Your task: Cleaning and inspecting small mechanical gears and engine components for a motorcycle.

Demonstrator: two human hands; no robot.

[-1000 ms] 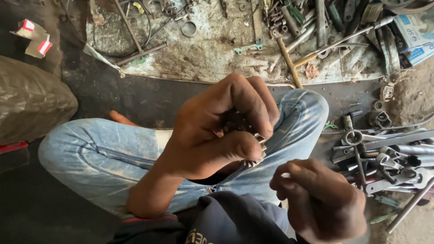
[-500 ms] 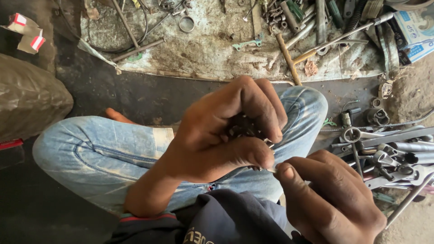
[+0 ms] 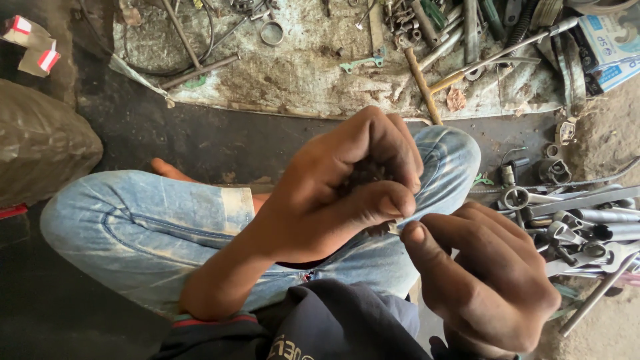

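The grimy, matt left hand [image 3: 333,200] cups small dark metal parts [image 3: 365,173], dull and rough-looking, though shadow hides their finish. The dusty right hand [image 3: 487,280] pinches at their edge. Under both lie faded blue denim jeans [image 3: 147,227], soft cloth streaked with dirt. Grey steel spanners [image 3: 573,227] at the side gleam faintly through oil. The stained, rough tarpaulin sheet [image 3: 307,73] looks chalky.

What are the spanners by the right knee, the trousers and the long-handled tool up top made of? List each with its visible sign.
Spanners: metal, likely steel; grey with dull glints and grime.
Trousers: denim, by the faded blue weave, seams and dusty patches.
Long-handled tool: handle looks like wood, tan and matt; its head is unclear.
The left hand cups small dark pieces, possibly metal; too dim to tell.
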